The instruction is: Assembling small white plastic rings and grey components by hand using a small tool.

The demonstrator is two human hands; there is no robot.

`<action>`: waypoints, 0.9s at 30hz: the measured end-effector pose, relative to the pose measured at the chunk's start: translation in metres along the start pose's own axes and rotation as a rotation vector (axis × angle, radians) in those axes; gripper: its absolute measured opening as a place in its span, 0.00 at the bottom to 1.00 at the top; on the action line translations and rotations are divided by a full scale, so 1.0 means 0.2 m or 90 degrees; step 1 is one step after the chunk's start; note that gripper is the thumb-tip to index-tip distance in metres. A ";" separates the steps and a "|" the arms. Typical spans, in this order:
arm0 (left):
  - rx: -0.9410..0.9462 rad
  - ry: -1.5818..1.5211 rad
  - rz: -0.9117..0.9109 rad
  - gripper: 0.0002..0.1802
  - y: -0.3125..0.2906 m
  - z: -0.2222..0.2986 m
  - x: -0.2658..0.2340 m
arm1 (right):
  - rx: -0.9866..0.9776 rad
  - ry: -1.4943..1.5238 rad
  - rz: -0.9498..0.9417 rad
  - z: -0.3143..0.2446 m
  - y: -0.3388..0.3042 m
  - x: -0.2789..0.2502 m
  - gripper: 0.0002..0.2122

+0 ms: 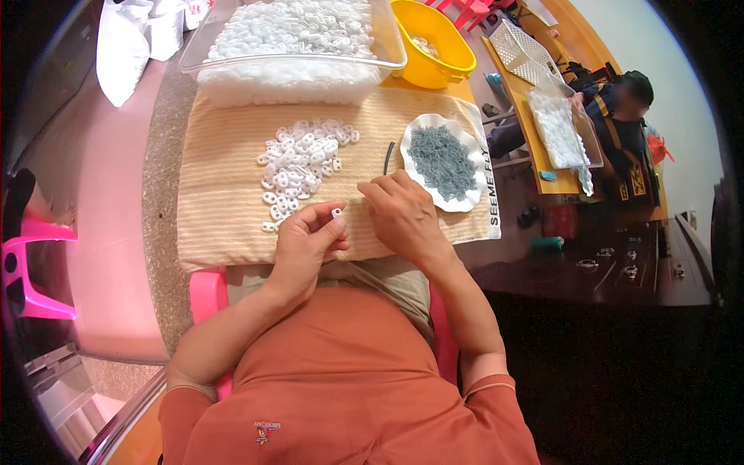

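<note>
Between the thumb and forefinger of my left hand [304, 244] is a small white plastic piece with a hole [336, 213]. Close by on the right, my right hand [404, 215] hangs over the cloth with its fingers curled together; whatever they hold, if anything, is hidden or too small to name. A loose pile of similar white pieces with holes [310, 155] lies beyond my left hand. Past my right hand stands a white wavy-rimmed plate [468, 203] heaped with small grey-blue parts [442, 161]. A thin black stick-like thing [389, 158] rests left of the plate.
A striped beige cloth [225, 186] covers the table before me. At its far side stand a large clear bin [294, 81] full of white pieces and a yellow tub [434, 71]. Another person [620, 116] sits at a table on the right. A pink stool [35, 267] is at left.
</note>
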State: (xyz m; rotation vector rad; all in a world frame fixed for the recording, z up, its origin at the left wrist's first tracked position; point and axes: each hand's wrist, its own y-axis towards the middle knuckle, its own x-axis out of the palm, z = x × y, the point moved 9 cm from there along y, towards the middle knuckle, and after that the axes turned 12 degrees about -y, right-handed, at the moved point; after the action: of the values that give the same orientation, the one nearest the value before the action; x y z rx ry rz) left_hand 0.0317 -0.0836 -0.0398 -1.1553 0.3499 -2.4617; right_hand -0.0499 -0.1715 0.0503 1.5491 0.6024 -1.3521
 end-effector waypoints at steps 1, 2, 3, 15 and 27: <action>0.002 -0.001 0.002 0.15 0.00 0.00 0.00 | -0.015 -0.029 -0.028 -0.01 0.01 0.03 0.06; -0.001 -0.002 0.003 0.15 0.00 0.00 0.00 | -0.017 -0.028 -0.028 -0.02 0.03 0.03 0.06; -0.004 -0.003 0.004 0.15 0.00 0.00 0.00 | -0.022 -0.042 -0.048 -0.02 0.04 0.04 0.05; -0.008 -0.004 0.017 0.14 0.00 0.00 -0.01 | -0.076 -0.122 -0.138 -0.06 0.07 0.10 0.04; -0.013 0.011 0.018 0.14 0.00 0.00 -0.01 | 0.039 0.246 0.021 0.03 -0.03 -0.02 0.08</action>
State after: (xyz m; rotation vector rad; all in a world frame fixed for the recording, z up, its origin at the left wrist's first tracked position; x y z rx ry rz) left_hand 0.0328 -0.0828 -0.0406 -1.1295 0.3947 -2.4510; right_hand -0.0587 -0.1730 0.0519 1.8797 0.7722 -1.0593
